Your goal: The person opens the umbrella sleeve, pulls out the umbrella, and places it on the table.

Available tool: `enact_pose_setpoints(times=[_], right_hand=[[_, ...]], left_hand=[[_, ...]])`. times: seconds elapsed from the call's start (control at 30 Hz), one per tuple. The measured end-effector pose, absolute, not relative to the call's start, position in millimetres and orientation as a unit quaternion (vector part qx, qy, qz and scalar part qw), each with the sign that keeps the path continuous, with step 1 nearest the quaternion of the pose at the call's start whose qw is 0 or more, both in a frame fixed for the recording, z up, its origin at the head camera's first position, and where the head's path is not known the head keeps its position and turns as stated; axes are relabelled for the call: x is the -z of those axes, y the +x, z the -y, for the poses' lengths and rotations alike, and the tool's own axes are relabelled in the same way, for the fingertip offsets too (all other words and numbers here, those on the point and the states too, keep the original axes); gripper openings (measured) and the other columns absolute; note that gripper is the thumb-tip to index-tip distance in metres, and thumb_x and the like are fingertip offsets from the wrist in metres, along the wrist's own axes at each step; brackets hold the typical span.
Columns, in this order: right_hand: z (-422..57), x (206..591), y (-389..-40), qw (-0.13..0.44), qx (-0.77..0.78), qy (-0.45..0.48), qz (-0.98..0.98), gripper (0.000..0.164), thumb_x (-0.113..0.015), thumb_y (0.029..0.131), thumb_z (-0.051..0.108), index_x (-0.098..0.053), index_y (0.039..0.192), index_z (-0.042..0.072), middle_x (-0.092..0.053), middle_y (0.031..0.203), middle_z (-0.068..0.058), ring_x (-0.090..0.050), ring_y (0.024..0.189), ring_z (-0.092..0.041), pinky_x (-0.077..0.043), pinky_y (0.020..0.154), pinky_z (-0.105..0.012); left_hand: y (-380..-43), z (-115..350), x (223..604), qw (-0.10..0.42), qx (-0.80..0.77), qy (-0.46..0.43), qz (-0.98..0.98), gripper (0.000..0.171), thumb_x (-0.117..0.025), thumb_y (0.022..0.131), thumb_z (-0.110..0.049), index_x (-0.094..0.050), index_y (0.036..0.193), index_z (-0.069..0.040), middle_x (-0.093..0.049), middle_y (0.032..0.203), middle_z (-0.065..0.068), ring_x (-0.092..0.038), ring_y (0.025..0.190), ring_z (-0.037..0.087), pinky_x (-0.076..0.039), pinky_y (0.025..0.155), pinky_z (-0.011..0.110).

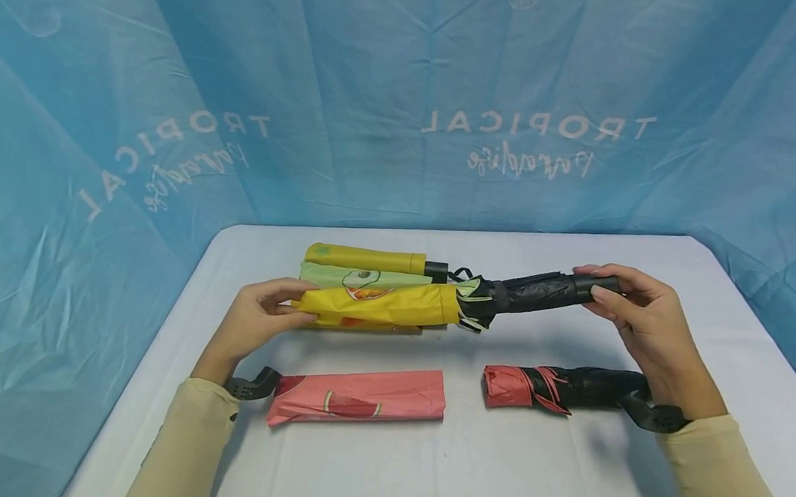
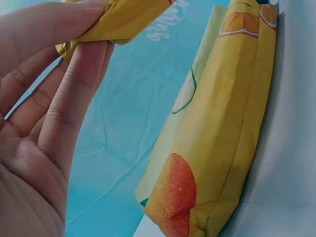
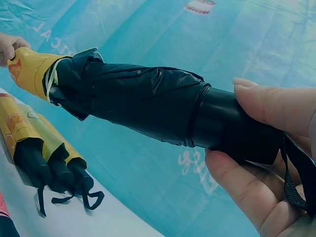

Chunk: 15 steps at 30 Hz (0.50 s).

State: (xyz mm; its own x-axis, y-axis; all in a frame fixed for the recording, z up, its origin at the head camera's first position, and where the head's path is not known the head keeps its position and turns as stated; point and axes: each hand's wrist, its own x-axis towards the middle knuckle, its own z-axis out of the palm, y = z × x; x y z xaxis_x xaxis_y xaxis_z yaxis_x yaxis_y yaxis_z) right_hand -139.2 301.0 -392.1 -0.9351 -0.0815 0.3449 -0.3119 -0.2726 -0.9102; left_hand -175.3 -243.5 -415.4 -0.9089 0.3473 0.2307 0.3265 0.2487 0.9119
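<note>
A folded black umbrella (image 1: pixel 537 293) is partly inside a yellow fruit-print sleeve (image 1: pixel 402 306), held up over the table. My left hand (image 1: pixel 259 312) pinches the sleeve's closed end between thumb and fingers, as the left wrist view also shows at the sleeve's tip (image 2: pixel 123 22). At the other end, my right hand (image 1: pixel 648 307) grips the umbrella's black handle (image 3: pixel 237 126). A wrist strap (image 3: pixel 296 177) hangs from that handle. Bunched black and light green fabric pokes out at the sleeve's mouth.
Behind lie several sleeved umbrellas side by side, including a yellow one (image 1: pixel 364 258) and a green avocado-print one (image 1: pixel 322 274). Nearer, a flat pink watermelon-print sleeve (image 1: pixel 390 398) lies left of a folded black-and-pink umbrella (image 1: pixel 580 386). A blue curtain (image 1: pixel 389 165) borders the white table (image 1: pixel 494 471).
</note>
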Motion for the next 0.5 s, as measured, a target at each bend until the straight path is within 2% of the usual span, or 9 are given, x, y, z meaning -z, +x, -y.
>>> enact_pose_setpoints(times=[0.5], right_hand=[[-308.6,390.8,-137.1,0.078,-0.792,0.172,0.58,0.032,-0.052,0.098,-0.019,-0.058,0.129,-0.016,-0.067,0.125,-0.016,-0.07,0.11,-0.023,-0.055,0.087,-0.036]], left_hand=[[-176.6,248.9,416.0,0.004,-0.586,0.195,-0.786,0.038,-0.08,0.088,-0.005,-0.07,0.125,-0.004,-0.072,0.116,0.008,-0.073,0.098,0.025,-0.061,0.083,0.033]])
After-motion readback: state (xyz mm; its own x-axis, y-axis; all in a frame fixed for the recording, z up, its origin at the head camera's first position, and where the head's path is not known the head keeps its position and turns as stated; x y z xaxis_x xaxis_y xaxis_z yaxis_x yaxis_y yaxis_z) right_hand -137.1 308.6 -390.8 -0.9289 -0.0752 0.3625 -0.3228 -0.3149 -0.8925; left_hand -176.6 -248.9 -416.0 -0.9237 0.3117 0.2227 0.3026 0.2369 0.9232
